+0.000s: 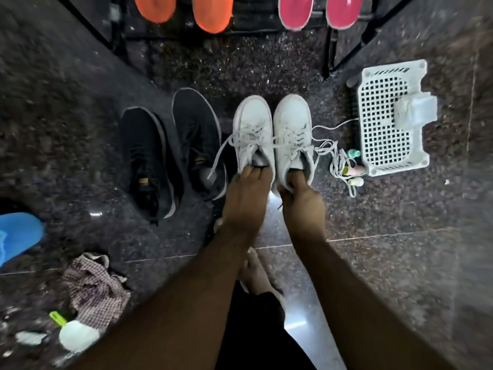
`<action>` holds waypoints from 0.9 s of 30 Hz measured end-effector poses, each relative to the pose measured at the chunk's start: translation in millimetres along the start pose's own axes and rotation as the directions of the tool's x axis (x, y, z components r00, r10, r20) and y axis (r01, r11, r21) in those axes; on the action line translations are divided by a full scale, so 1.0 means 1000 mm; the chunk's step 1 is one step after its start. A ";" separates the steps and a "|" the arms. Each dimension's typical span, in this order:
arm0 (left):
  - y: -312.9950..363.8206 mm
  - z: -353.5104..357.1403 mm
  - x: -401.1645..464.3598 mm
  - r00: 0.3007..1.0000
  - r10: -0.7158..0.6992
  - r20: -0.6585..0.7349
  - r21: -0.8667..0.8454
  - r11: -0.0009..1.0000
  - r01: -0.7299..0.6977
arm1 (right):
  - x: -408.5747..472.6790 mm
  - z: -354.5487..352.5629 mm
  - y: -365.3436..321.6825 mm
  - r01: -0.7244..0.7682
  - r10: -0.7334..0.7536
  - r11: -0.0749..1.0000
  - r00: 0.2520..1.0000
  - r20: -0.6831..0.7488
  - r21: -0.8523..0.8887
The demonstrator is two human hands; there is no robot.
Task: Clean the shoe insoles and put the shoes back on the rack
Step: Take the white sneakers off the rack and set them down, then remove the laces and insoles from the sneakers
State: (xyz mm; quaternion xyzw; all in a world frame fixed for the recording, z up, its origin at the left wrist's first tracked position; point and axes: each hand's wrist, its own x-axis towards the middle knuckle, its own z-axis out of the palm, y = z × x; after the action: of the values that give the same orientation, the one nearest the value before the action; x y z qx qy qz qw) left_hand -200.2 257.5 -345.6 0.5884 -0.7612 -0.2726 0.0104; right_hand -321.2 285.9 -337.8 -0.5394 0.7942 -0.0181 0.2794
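Both grips are closed on the pair of white lace-up sneakers — left hand and right hand each hooked into a heel opening, shoes side by side above the dark speckled stone floor. Racking seems underway; black knit sneakers still wait below the black metal rack — whether insoles are clean is hidden.

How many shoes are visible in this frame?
8. Two white shoes held, one per hand; two black shoes on the floor; orange pair and pink pair on the rack, partly cropped.
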 end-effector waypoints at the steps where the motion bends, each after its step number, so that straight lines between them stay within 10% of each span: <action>1: -0.003 0.011 0.010 0.998 -0.016 0.057 0.042 0.999 0.014 | 0.013 0.011 0.006 0.004 -0.004 1.000 1.000 0.015 -0.019; 6: -0.023 0.063 0.037 0.967 -0.008 0.256 0.258 0.964 -0.060 | 0.068 0.065 0.023 0.005 0.034 0.975 0.985 0.172 -0.224; 17: -0.078 0.097 0.066 0.842 0.537 0.054 0.186 0.823 -0.537 | 0.087 0.077 0.040 0.279 -0.221 0.881 0.957 0.191 -0.381; 27: -0.093 0.089 0.100 0.683 0.730 -0.033 0.141 0.680 -0.720 | 0.101 0.083 0.054 0.411 -0.411 0.841 0.908 0.077 -0.353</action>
State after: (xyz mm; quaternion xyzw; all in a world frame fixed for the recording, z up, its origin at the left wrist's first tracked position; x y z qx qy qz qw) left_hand -178.0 188.2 -492.1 0.2495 -0.9452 -0.1756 0.1161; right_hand -354.8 243.4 -468.3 -0.7389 0.6499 0.0682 0.1644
